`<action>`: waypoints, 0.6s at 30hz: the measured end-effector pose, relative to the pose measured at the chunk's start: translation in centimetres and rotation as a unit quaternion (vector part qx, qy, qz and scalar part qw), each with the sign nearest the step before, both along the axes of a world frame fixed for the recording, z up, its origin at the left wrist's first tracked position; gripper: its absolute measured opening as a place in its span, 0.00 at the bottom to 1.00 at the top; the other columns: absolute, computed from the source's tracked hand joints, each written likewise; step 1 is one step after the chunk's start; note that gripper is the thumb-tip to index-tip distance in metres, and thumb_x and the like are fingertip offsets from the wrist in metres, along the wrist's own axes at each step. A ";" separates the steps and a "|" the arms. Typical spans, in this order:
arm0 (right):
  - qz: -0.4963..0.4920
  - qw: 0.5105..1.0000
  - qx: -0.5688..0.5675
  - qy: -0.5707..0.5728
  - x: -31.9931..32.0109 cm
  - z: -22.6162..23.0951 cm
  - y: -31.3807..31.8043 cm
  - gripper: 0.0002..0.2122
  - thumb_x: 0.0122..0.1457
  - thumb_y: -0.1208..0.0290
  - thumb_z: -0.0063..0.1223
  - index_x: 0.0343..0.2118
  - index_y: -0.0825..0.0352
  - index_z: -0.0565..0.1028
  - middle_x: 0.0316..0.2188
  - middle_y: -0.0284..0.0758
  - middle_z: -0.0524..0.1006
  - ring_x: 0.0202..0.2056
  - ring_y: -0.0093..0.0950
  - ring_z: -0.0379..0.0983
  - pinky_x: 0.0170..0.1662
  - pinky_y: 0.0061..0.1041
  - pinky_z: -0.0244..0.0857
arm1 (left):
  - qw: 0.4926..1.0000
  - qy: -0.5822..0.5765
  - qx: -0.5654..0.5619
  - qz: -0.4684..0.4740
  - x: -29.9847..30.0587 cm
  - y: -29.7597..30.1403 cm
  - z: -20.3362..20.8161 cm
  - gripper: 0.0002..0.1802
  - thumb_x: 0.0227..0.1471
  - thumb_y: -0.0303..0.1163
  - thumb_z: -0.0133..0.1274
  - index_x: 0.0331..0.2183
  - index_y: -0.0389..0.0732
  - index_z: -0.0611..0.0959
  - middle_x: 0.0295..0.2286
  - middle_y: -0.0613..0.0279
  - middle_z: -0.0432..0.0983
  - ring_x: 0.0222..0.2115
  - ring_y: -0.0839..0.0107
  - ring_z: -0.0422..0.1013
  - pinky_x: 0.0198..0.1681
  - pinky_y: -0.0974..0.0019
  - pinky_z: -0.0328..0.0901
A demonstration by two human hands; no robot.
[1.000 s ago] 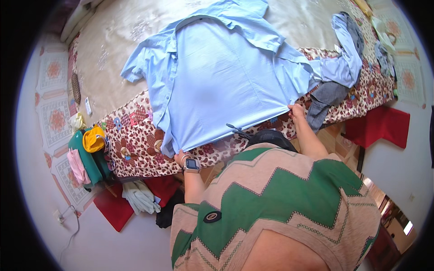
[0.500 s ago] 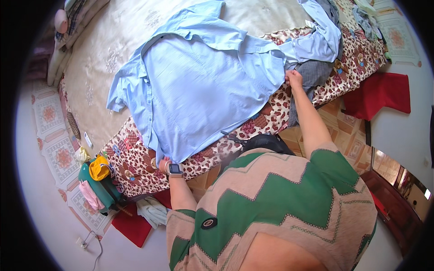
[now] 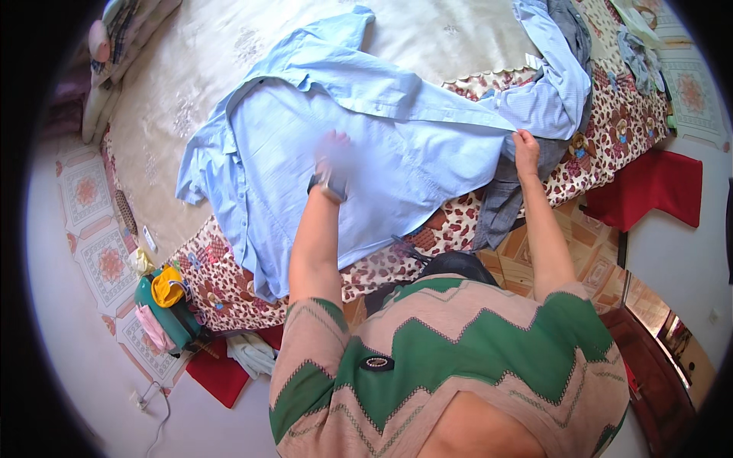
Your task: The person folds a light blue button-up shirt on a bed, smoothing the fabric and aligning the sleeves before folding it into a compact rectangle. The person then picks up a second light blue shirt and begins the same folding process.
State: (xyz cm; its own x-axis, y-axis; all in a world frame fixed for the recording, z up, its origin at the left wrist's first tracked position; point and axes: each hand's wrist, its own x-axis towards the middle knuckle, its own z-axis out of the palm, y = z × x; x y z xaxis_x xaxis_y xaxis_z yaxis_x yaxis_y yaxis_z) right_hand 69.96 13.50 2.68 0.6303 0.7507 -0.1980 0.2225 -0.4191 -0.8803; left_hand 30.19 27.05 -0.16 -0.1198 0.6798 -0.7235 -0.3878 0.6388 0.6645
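A light blue button-up shirt (image 3: 305,175) lies spread open across the bed, its collar toward the far side and its hem toward me. My right hand (image 3: 527,153) pinches the shirt's lower right corner and draws it out to the right. Over the middle of the shirt is my left hand (image 3: 334,156), with a watch on its wrist; its fingers are blurred, and I cannot tell whether they touch the cloth. Beside my right hand lie grey trousers (image 3: 496,210) and a striped blue shirt (image 3: 546,103).
A leopard-print bedspread (image 3: 221,267) hangs over the near edge of the bed, below a cream cover (image 3: 427,38). At the left stands a green container (image 3: 174,324) with yellow and pink cloths. Red cloth-covered pieces (image 3: 649,191) stand by the bed at right and lower left.
My left hand has left the shirt's lower left corner and moved up over its middle. My right hand has pulled the right corner farther right, and the left hem has shifted slightly.
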 end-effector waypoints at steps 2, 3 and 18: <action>-0.005 0.999 0.035 0.025 1.1 2.2 0.0 0.09 0.49 0.71 0.43 0.29 0.72 0.70 0.19 0.27 0.69 0.22 0.16 0.61 0.27 0.16 0.57 | 0.999 -0.019 0.013 0.027 3.5 2.9 0.4 0.19 0.46 0.36 0.45 0.38 0.35 0.65 0.32 0.50 0.70 0.26 0.66 0.69 0.24 0.72 0.64; 0.000 0.998 0.056 0.042 0.8 3.6 0.4 0.09 0.50 0.72 0.42 0.29 0.72 0.69 0.19 0.27 0.69 0.22 0.15 0.61 0.27 0.16 0.56 | 0.998 -0.018 0.012 0.052 3.4 4.4 -0.9 0.20 0.46 0.37 0.46 0.39 0.35 0.64 0.33 0.50 0.69 0.25 0.64 0.69 0.25 0.70 0.64; 0.362 0.924 -0.019 -0.122 -10.0 10.1 -6.5 0.08 0.47 0.71 0.47 0.32 0.60 0.72 0.26 0.40 0.73 0.25 0.36 0.70 0.26 0.27 0.64 | 0.806 0.515 0.231 -0.177 -9.0 16.2 0.6 0.18 0.37 0.27 0.48 0.36 0.36 0.75 0.18 0.64 0.71 0.16 0.77 0.65 0.19 0.73 0.60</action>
